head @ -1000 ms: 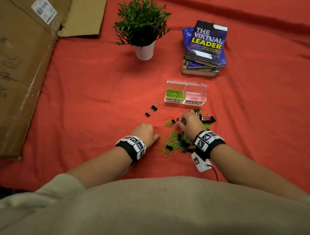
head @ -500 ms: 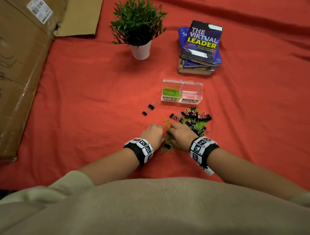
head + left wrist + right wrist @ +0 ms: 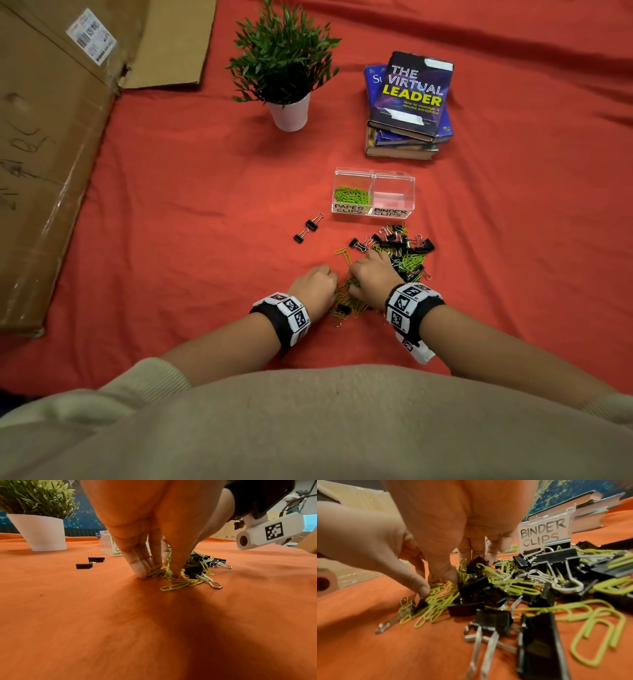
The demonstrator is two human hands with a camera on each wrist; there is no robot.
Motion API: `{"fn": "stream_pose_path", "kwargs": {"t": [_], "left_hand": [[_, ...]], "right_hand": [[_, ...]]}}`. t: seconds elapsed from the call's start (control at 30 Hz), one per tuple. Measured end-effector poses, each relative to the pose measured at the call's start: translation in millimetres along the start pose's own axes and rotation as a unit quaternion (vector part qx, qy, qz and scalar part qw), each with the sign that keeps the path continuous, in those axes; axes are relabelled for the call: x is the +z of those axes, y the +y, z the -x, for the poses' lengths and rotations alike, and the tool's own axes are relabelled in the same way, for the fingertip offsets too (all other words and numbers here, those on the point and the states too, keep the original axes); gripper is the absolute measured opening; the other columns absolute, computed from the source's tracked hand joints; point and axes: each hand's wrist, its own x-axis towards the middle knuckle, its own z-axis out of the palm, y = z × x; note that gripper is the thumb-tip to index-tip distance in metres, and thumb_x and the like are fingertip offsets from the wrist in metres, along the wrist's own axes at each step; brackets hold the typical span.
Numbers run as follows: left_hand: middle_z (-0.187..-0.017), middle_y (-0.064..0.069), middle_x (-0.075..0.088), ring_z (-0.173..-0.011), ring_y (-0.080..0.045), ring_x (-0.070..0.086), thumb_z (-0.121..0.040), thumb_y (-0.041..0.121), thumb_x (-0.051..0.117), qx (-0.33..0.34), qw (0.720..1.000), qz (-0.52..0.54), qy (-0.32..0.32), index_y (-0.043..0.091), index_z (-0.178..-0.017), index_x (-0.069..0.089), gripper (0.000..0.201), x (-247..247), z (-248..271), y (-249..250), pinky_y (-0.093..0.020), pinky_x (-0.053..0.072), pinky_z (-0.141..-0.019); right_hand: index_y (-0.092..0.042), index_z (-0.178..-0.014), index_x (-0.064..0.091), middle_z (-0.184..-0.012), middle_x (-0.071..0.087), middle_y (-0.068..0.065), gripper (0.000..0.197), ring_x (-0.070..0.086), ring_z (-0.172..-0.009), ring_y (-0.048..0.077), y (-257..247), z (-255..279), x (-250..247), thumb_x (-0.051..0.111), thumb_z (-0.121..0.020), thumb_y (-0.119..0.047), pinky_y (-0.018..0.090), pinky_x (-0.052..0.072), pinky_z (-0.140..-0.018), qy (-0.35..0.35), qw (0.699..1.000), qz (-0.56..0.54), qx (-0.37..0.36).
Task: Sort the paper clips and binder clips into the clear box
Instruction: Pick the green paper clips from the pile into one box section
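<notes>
Green paper clips (image 3: pixel 406 258) and black binder clips (image 3: pixel 404 240) lie tangled in a pile at centre frame, just below the clear box (image 3: pixel 374 195). Left hand (image 3: pixel 313 286) and right hand (image 3: pixel 371 274) both pinch green clips from it.

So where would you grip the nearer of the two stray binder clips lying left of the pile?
Pinch the nearer stray binder clip across its black body from above: it lies flat on the cloth, apart from its neighbour, and the thin wire handles are probably harder to hold.
</notes>
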Motion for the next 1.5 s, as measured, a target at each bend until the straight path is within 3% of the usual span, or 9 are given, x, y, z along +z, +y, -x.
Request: {"fn": "stream_pose_path", "kwargs": {"t": [0.3,0.5,0.67,0.8,0.97,1.1,1.27,1.4,1.5], "left_hand": [[-0.113,-0.015,0.052,-0.111,-0.034,0.051,-0.092,0.01,0.043,0.019,0.999,-0.035,-0.013,0.002,-0.112,0.053,0.023,0,-4,-2,-0.047,0.048,-0.08],[-0.118,-0.014,0.051,-0.115,-0.032,0.048,-0.09,0.014,0.049,0.019,0.999,-0.044,-0.019,0.003,-0.114,0.05,0.026,1,-7,-3,-0.045,0.047,-0.084],[-0.122,-0.014,0.048,-0.116,-0.032,0.047,-0.092,0.009,0.046,0.019,0.998,-0.065,-0.017,0.002,-0.118,0.047,0.026,2,-12,-5,-0.044,0.049,-0.083],[-0.122,-0.013,0.047,-0.116,-0.03,0.047,-0.092,0.012,0.048,0.021,0.998,-0.056,-0.025,0.002,-0.12,0.046,0.03,3,-16,-7,-0.042,0.049,-0.088],[-0.118,-0.013,0.051,-0.111,-0.029,0.051,-0.09,0.015,0.048,0.005,0.999,0.03,-0.044,0.005,-0.115,0.049,0.027,-5,-22,-13,-0.04,0.044,-0.092],[-0.113,-0.013,0.055,-0.104,-0.028,0.055,-0.09,0.014,0.048,-0.009,0.994,0.107,-0.01,0.006,-0.109,0.053,0.022,-25,-34,-20,-0.036,0.043,-0.089],[-0.108,-0.016,0.056,-0.097,-0.031,0.056,-0.089,0.014,0.05,-0.007,0.989,0.138,0.056,0.003,-0.103,0.053,0.018,-72,-72,-21,-0.033,0.04,-0.079],[-0.108,-0.018,0.055,-0.096,-0.033,0.055,-0.087,0.013,0.05,0.01,0.987,0.125,0.099,0.002,-0.104,0.053,0.02,-104,-110,-19,-0.036,0.042,-0.081],[-0.111,-0.018,0.055,-0.099,-0.034,0.054,-0.086,0.01,0.049,0.011,0.989,0.087,0.117,0.002,-0.106,0.053,0.022,-119,-132,-16,-0.039,0.042,-0.085]], "right_hand": [[-0.01,-0.082,0.069,-0.063,0.06,-0.001,0.009,0.048,-0.047,0.009,19,-3,-29,0.069,-0.081,-0.019,0.02,0.038,-0.046,0.015,0.919,-0.37,0.134],[-0.008,-0.076,0.067,-0.071,0.06,0.009,0.007,0.056,-0.062,0.018,36,-14,-49,0.065,-0.083,-0.007,0.03,0.057,-0.062,0.0,0.808,-0.565,0.17],[-0.001,-0.082,0.064,-0.072,0.055,0.009,0.007,0.051,-0.058,0.015,44,-27,-79,0.061,-0.087,-0.004,0.028,0.06,-0.057,0.021,0.729,-0.663,0.17],[-0.004,-0.078,0.065,-0.073,0.061,0.008,0.01,0.057,-0.055,0.012,56,-54,-111,0.061,-0.087,-0.004,0.025,0.058,-0.054,0.09,0.757,-0.624,0.17],[-0.009,-0.071,0.068,-0.072,0.071,0.01,0.017,0.068,-0.069,0.027,59,-94,-128,0.062,-0.082,-0.021,0.038,0.057,-0.07,0.155,0.896,-0.377,0.176],[-0.002,-0.097,0.068,-0.094,0.069,0.017,0.02,0.064,-0.083,0.028,42,-104,-119,0.056,-0.087,-0.013,0.031,0.049,-0.07,0.119,0.961,-0.208,0.14],[-0.002,-0.119,0.06,-0.119,0.061,0.017,0.033,0.059,-0.108,0.031,41,-92,-110,0.051,-0.088,-0.007,0.035,0.046,-0.095,0.13,0.969,-0.186,0.102],[-0.007,-0.106,0.066,-0.105,0.066,0.012,0.024,0.063,-0.093,0.025,42,-59,-93,0.053,-0.086,-0.009,0.039,0.052,-0.087,0.187,0.946,-0.242,0.109],[-0.011,-0.102,0.068,-0.1,0.069,0.006,0.021,0.064,-0.083,0.018,33,-29,-69,0.052,-0.088,-0.011,0.033,0.056,-0.079,0.113,0.954,-0.26,0.096]]}}
